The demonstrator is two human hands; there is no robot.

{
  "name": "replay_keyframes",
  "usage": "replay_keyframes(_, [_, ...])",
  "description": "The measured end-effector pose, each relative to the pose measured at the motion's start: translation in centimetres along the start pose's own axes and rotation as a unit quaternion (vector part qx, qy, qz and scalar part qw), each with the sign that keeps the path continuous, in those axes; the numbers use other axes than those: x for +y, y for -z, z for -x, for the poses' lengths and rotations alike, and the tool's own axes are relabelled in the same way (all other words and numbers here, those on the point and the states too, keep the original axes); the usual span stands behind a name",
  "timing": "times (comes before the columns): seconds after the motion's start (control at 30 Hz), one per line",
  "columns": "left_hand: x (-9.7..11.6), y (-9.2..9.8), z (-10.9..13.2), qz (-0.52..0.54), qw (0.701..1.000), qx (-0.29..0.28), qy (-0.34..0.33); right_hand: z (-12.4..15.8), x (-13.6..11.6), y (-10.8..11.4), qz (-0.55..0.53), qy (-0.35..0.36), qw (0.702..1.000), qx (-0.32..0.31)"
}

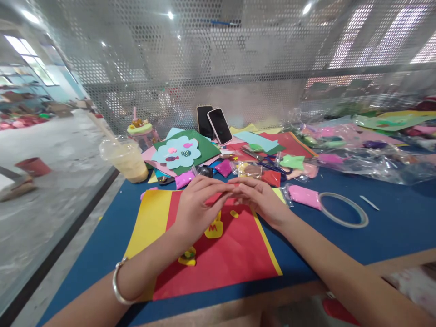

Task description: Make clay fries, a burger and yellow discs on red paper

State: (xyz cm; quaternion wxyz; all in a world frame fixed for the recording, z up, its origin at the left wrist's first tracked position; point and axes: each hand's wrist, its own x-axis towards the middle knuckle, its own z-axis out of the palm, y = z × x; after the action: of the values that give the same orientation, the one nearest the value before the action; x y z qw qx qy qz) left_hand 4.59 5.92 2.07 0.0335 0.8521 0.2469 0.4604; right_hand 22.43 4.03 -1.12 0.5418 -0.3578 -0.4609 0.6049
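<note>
My left hand (197, 204) and my right hand (260, 197) meet fingertip to fingertip above a red paper sheet (225, 254) that lies on a yellow sheet (150, 222). The fingers of both hands are pinched together on something small that I cannot make out. Under the hands, yellow clay shapes sit on the red sheet: one with a red "M" (214, 229), a small oval (234, 213) and a lump with green bits (188, 256). A silver bangle (117, 284) rings my left wrist.
On the blue table (391, 231): a tape ring (344, 210), pink clay bags (304, 196), scissors (269, 162), a green sheet with a light blue flower (182, 152), two phones (214, 123), a lidded drink cup (126, 159), plastic bags at right. A perforated metal screen stands behind.
</note>
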Motion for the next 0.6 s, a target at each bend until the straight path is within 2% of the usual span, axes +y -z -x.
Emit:
replay_keyframes(0.1, [0.0,-0.2,0.2,-0.032,0.998,0.005,-0.055,0.1,0.4,-0.1,0.000,-0.016,0.999,-0.048])
replay_keyframes(0.2, [0.0,-0.5,0.3,-0.074,0.993,0.000,-0.092,0.1,0.8,0.1,-0.011,-0.013,0.999,-0.038])
replay_keyframes(0.3, [-0.2,-0.6,0.2,-0.090,0.991,-0.003,-0.095,0.1,0.9,0.3,-0.026,-0.020,0.999,-0.022])
replay_keyframes(0.43, [-0.5,-0.2,0.2,-0.104,0.990,0.004,-0.096,0.3,0.6,0.0,-0.042,-0.047,0.997,-0.042])
replay_keyframes(0.6, [-0.8,0.0,0.8,-0.227,0.959,-0.016,-0.168,0.9,-0.4,-0.8,-0.103,-0.051,0.986,-0.117])
